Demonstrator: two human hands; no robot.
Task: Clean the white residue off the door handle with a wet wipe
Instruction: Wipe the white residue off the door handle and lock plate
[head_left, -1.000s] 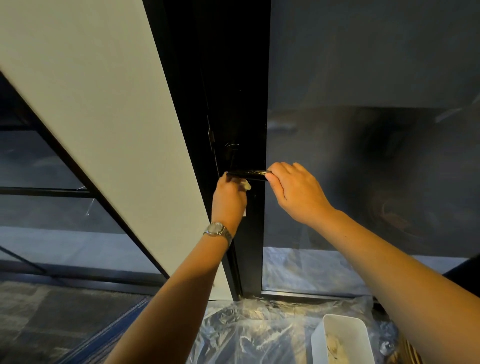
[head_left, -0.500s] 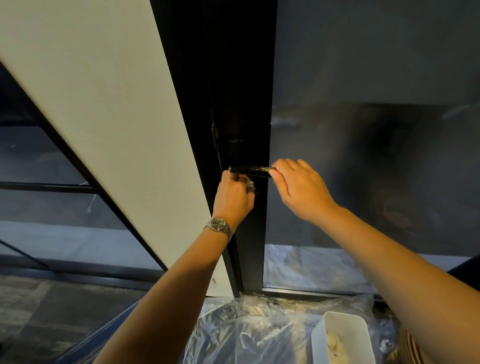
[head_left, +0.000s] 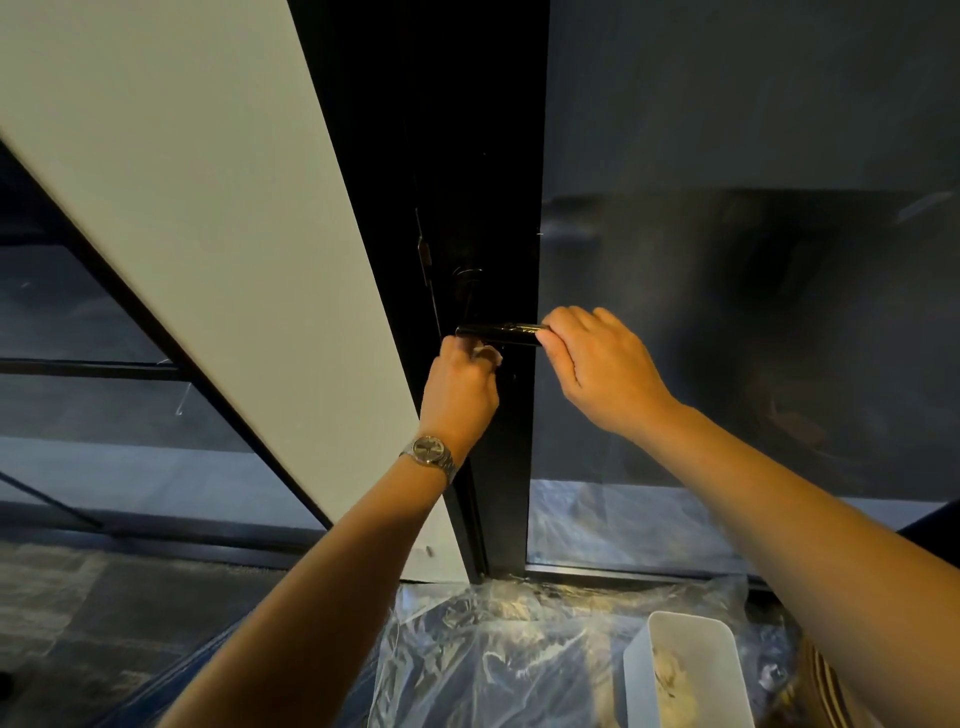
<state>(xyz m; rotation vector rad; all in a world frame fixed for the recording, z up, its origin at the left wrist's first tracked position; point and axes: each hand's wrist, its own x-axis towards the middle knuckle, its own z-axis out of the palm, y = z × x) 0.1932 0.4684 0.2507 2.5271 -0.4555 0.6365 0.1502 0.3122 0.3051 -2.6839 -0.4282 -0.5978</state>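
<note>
A black lever door handle (head_left: 498, 333) sticks out level from the dark door frame (head_left: 483, 156) at mid height. My right hand (head_left: 597, 366) grips the handle's right end. My left hand (head_left: 460, 392), with a watch on the wrist, is just under the handle's left end and holds a small crumpled white wet wipe (head_left: 488, 355) pressed up against the handle's underside. Most of the wipe is hidden in my fingers. I cannot make out any white residue on the handle in this dim light.
A white wall panel (head_left: 208, 234) stands left of the frame, dark glass (head_left: 753, 260) to the right. Clear plastic sheeting (head_left: 493, 660) covers the floor below. A white bin (head_left: 644, 660) with crumpled used wipes stands at the lower right.
My left hand with the wipe has shifted slightly along the underside of the handle's left end. My right hand keeps its hold on the right end.
</note>
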